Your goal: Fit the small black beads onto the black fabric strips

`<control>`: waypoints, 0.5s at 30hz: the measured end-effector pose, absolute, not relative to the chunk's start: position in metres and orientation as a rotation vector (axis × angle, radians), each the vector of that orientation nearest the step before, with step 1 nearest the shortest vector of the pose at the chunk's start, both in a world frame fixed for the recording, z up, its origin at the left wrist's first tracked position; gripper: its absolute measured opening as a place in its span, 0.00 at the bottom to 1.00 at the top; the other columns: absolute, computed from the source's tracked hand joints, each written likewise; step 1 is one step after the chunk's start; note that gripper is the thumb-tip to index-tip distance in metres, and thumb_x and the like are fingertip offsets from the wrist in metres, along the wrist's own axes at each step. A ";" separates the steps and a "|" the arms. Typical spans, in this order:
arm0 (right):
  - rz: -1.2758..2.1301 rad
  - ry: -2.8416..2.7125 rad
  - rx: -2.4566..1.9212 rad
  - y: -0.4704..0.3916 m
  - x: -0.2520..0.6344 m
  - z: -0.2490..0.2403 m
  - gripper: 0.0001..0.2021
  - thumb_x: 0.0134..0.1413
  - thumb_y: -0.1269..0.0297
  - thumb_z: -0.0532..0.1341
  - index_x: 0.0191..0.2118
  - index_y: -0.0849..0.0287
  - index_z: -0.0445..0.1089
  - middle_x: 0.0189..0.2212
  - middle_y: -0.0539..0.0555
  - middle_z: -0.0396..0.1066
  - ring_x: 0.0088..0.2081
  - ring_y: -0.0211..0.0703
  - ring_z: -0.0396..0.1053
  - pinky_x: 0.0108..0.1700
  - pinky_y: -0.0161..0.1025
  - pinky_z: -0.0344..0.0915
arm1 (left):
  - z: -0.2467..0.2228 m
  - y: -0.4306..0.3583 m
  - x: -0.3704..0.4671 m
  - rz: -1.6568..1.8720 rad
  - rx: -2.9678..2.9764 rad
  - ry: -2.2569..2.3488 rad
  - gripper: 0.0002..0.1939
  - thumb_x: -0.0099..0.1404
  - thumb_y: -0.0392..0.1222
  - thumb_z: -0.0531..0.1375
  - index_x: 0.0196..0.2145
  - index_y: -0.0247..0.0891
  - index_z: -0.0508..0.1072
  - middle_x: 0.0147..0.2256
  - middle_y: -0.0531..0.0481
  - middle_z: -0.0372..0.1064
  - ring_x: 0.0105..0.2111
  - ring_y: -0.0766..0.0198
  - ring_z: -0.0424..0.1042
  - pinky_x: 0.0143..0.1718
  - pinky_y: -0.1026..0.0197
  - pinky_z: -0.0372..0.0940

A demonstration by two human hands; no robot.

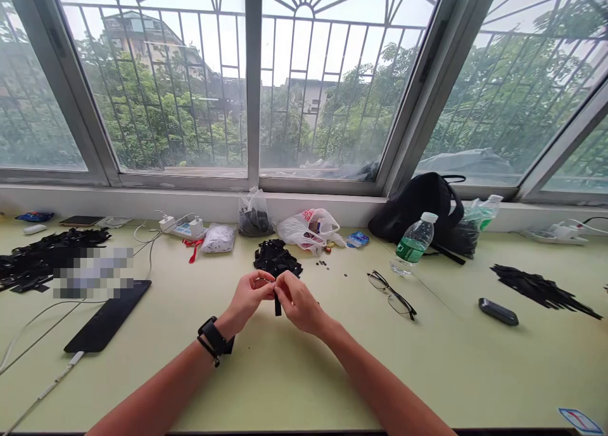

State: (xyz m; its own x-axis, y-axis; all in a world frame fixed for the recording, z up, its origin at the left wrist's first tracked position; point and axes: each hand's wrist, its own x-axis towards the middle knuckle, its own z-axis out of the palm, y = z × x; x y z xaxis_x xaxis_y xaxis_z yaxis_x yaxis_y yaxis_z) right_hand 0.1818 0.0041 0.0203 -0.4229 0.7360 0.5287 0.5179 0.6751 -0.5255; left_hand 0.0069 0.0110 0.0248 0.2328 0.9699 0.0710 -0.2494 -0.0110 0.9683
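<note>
Grey-framed windows (254,106) span the far side, above a pale green table (361,379). Toward the right of its back edge slumps a black backpack (411,205); at the far left spreads a heap of black strips (42,255), with a dark tablet (109,315) near it, a white cable plugged into its near end. The person's left hand (249,296), a black watch (213,336) on its wrist, and right hand (299,300) meet mid-table, each pinching with thumb and fingers at the top of one black strip (278,306), which hangs between them over the table. Just beyond them sits a black pile (278,256). A bottle (414,246) stands upright before the backpack, and glasses (392,294) lie nearer, between the right hand and a black case (498,311). Smallest are the dark discs (323,264) scattered right of the pile.
</note>
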 end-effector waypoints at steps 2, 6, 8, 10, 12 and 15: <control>0.506 -2.030 -0.959 0.007 0.181 0.018 0.03 0.66 0.69 0.53 0.39 0.56 0.62 0.31 0.50 0.65 0.30 0.40 0.63 0.32 0.36 0.59 | 0.027 0.009 0.008 1.195 1.190 0.848 0.15 0.54 0.46 0.73 0.34 0.35 0.76 0.29 0.47 0.78 0.31 0.60 0.76 0.40 0.56 0.72; 0.615 -1.967 -0.975 0.010 0.180 0.017 0.04 0.65 0.65 0.54 0.38 0.56 0.63 0.29 0.49 0.65 0.29 0.40 0.62 0.29 0.36 0.57 | 0.027 0.008 0.009 1.226 1.190 0.878 0.15 0.53 0.46 0.73 0.34 0.35 0.77 0.28 0.47 0.78 0.30 0.59 0.76 0.39 0.55 0.72; 0.632 -1.948 -0.981 0.010 0.180 0.017 0.04 0.65 0.64 0.54 0.37 0.56 0.62 0.28 0.49 0.64 0.28 0.40 0.61 0.29 0.36 0.57 | 0.027 0.008 0.009 1.227 1.181 0.872 0.15 0.54 0.47 0.73 0.34 0.35 0.77 0.29 0.47 0.78 0.31 0.59 0.77 0.40 0.55 0.73; 0.650 -1.930 -0.982 0.010 0.181 0.017 0.06 0.66 0.62 0.55 0.37 0.56 0.62 0.28 0.48 0.63 0.28 0.39 0.60 0.30 0.36 0.57 | 0.026 0.009 0.009 1.222 1.180 0.856 0.15 0.55 0.47 0.72 0.34 0.35 0.77 0.30 0.47 0.78 0.32 0.59 0.77 0.41 0.54 0.73; 0.708 -1.903 -0.978 0.010 0.182 0.017 0.07 0.66 0.60 0.55 0.37 0.56 0.61 0.28 0.47 0.62 0.27 0.39 0.60 0.29 0.36 0.58 | 0.025 0.009 0.008 1.209 1.193 0.828 0.15 0.56 0.47 0.72 0.35 0.35 0.77 0.31 0.46 0.79 0.33 0.58 0.77 0.42 0.54 0.73; 0.884 -1.830 -0.953 0.012 0.183 0.015 0.08 0.66 0.57 0.55 0.37 0.55 0.60 0.27 0.46 0.61 0.25 0.38 0.61 0.27 0.36 0.60 | 0.025 0.008 0.007 1.192 1.231 0.771 0.15 0.57 0.47 0.72 0.38 0.36 0.77 0.32 0.46 0.79 0.34 0.59 0.77 0.43 0.54 0.72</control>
